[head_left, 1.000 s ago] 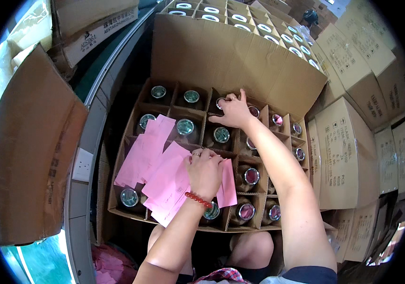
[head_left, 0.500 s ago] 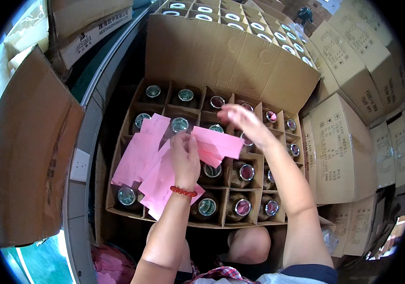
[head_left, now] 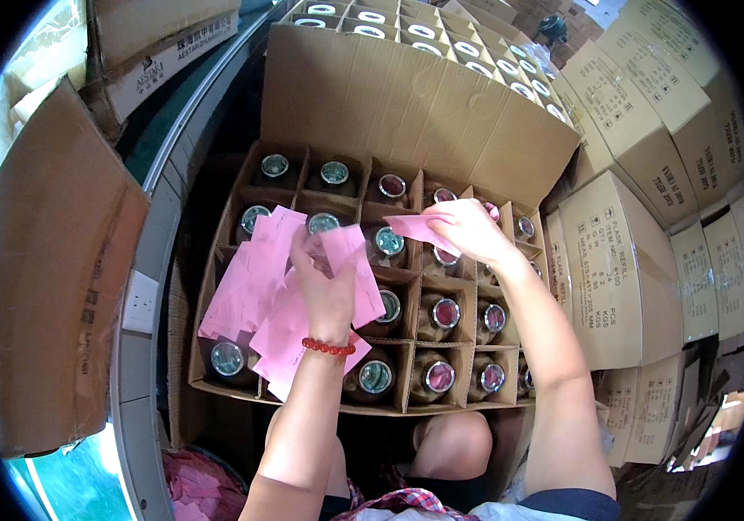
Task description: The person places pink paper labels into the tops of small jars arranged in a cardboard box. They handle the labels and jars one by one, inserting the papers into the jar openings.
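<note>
A divided cardboard carton (head_left: 298,398) holds glass flask liners with round silvery mouths, one to a cell. Several mouths show pink inside, such as the liner (head_left: 439,377) at the near right; others look greenish, like the liner (head_left: 375,377) left of it. Loose pink paper slips (head_left: 246,291) lie spread over the carton's left part. My left hand (head_left: 327,291), with a red bead bracelet at the wrist, is closed on some of these slips, its fingertips slightly blurred. Pinched in my right hand (head_left: 473,231) is one pink slip (head_left: 417,228), above the far middle cells.
The carton's raised flap (head_left: 415,113) stands at its far side, with another carton of liners (head_left: 420,31) behind. Closed cartons (head_left: 619,269) are stacked at the right. On the left are a grey metal edge (head_left: 172,187) and a large cardboard flap (head_left: 55,269).
My right hand, empty before, now holds a pink slip and has come slightly nearer and to the right. My left hand has shifted a little left, and the slips under it have moved.
</note>
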`<move>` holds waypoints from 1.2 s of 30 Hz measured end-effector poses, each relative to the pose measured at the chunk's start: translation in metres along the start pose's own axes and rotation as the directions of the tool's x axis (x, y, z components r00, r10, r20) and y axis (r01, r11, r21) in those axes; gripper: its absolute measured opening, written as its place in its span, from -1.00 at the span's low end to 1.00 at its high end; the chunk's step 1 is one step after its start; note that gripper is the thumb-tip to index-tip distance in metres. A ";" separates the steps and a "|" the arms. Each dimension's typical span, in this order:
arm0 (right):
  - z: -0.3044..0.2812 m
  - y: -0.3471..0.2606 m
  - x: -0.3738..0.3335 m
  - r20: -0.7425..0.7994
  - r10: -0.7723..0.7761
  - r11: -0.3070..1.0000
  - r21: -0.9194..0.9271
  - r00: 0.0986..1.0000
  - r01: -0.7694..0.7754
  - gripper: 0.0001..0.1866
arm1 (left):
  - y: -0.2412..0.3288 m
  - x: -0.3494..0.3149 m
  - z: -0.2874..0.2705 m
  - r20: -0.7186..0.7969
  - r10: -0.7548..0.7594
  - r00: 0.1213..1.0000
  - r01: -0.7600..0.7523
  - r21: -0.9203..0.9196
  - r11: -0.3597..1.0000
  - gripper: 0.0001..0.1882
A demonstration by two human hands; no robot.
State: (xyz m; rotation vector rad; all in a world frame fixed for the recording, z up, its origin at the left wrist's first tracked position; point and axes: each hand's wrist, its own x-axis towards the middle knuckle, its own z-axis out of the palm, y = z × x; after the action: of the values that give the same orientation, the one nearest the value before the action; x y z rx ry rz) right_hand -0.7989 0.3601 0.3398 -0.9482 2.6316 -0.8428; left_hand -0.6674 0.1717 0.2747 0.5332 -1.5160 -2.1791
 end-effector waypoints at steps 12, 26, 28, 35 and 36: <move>0.083 -0.013 0.044 0.282 0.020 0.598 -0.772 0.959 0.215 -0.87 | 0.012 0.007 -0.012 -0.070 -0.149 0.986 0.114 -0.361 0.926 -0.39; 0.074 -0.003 0.004 0.242 0.113 0.924 -0.382 0.964 -0.012 -0.31 | 0.013 0.004 -0.010 -0.071 -0.310 0.948 0.246 -0.451 0.858 -0.58; 0.069 -0.006 0.006 0.226 0.125 0.928 -0.371 0.966 -0.033 -0.33 | 0.011 0.003 -0.011 -0.052 -0.270 0.961 0.228 -0.401 0.887 -0.55; 0.071 -0.022 -0.031 -0.101 -0.149 0.834 -0.547 0.984 0.071 -0.33 | 0.020 0.003 -0.009 -0.121 -0.174 0.977 0.109 -0.414 0.904 -0.60; 0.081 -0.012 -0.033 -0.004 -0.054 0.860 -0.508 0.999 0.044 -0.31 | 0.016 0.004 -0.007 -0.109 -0.194 0.975 0.131 -0.421 0.897 -0.61</move>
State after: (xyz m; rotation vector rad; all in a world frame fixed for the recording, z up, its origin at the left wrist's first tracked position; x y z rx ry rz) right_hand -0.7362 0.3381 0.2817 -1.1274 2.9163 -0.1451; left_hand -0.6647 0.1594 0.2879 0.6777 -0.9204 -2.4336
